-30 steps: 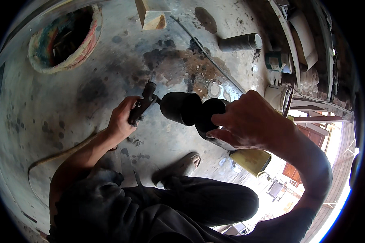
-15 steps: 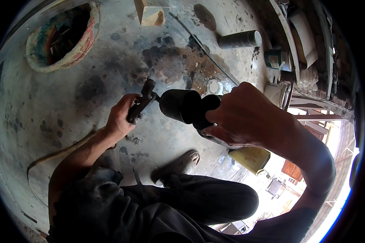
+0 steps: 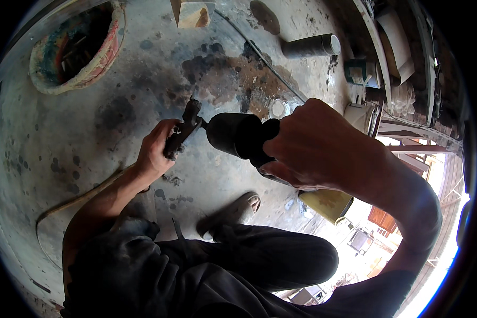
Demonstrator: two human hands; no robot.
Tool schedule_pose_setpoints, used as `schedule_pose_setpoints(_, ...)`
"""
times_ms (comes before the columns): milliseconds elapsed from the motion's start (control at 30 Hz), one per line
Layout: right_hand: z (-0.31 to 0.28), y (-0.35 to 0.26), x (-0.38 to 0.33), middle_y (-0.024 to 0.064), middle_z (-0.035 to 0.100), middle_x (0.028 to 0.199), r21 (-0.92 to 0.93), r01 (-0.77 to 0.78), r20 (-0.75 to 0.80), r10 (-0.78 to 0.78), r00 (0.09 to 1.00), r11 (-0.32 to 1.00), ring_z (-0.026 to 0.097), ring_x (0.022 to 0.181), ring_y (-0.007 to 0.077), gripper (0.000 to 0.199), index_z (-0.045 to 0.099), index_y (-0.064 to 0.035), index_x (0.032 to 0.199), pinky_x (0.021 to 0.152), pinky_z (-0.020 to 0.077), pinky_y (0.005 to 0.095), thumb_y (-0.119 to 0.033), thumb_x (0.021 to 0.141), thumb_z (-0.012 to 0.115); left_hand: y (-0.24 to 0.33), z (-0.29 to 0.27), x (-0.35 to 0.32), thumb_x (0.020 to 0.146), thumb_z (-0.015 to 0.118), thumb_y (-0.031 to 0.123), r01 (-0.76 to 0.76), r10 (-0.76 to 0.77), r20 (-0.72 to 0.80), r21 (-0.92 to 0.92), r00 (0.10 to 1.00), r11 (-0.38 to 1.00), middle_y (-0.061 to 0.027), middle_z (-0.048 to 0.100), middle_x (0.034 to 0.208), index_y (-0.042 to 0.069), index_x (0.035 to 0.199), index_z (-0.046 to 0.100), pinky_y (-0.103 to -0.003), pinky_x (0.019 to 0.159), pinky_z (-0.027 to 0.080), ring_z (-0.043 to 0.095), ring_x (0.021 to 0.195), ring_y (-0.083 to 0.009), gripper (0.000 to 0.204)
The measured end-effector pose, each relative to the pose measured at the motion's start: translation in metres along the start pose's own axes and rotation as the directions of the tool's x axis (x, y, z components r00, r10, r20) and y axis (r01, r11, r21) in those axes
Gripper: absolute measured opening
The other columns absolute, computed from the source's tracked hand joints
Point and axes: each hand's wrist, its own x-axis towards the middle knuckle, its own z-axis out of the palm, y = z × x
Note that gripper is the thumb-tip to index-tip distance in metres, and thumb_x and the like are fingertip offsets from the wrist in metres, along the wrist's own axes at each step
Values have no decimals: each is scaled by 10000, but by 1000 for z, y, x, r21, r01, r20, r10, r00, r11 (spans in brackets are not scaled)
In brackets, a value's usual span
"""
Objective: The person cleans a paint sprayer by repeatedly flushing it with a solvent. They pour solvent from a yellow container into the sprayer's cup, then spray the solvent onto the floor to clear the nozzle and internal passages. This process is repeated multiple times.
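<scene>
My left hand [image 3: 156,151] is closed around the body of a dark, grimy spray gun [image 3: 183,130], held above the floor. From the gun a short neck leads to its black paint cup [image 3: 230,134], which sits to the right. My right hand [image 3: 307,146] grips a black round container [image 3: 263,139] right at the open end of that cup. The container overlaps the cup's rim in this view, and whether they touch is hard to tell. My right fingers hide much of the container, and the inside of the cup is too dark to read.
A paint-crusted basket [image 3: 93,71] stands at the far left. Ahead are a wooden block [image 3: 193,16], a thin hose [image 3: 259,55] and a dark cylinder [image 3: 311,46] on the stained floor. Shelves with cans line the right. A yellow container [image 3: 327,205] lies beyond my knee.
The right hand and its container have shifted slightly left and up. The spray gun and left hand also sit a touch higher in view, as does the whole background. Both grips stay the same.
</scene>
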Motion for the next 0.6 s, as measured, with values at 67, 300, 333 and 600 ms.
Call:
schedule_pose_setpoints(67, 0, 0, 0, 122, 711, 680, -15, 0, 3, 0, 1000, 1000, 732, 671, 263, 385, 760, -45, 718, 623, 562, 374, -346, 944, 680, 1, -1, 0, 795, 691, -67, 16, -16, 14, -5, 1000, 1000, -146, 641, 1043, 36, 1250, 584, -374, 751, 539, 656, 877, -330, 479)
schedule_pose_setpoints(300, -1, 1, 0, 108, 707, 672, -38, 11, 18, -10, 1000, 999, 731, 673, 260, 372, 756, -53, 715, 629, 564, 377, -327, 951, 667, 2, -1, 0, 782, 705, -72, 9, -9, 4, -17, 1000, 1000, -142, 646, 1072, 43, 1253, 588, -368, 761, 540, 657, 896, -313, 499)
schedule_pose_setpoints(333, -1, 1, 1, 108, 708, 676, -30, 9, 23, -8, 1000, 999, 732, 676, 259, 370, 757, -53, 718, 631, 565, 377, -325, 952, 665, 2, -1, 1, 780, 707, -73, 3, -3, 2, -13, 1000, 1000, -143, 646, 1075, 44, 1252, 589, -366, 761, 540, 658, 896, -311, 500)
schedule_pose_setpoints(600, -6, 2, 3, 120, 723, 722, 12, 11, 53, -12, 999, 1000, 740, 712, 266, 343, 770, -42, 776, 657, 578, 384, -315, 949, 658, 2, 1, 3, 798, 703, -61, -35, 35, -5, -6, 999, 999, -143, 654, 1076, 34, 1244, 594, -363, 759, 541, 662, 873, -312, 469)
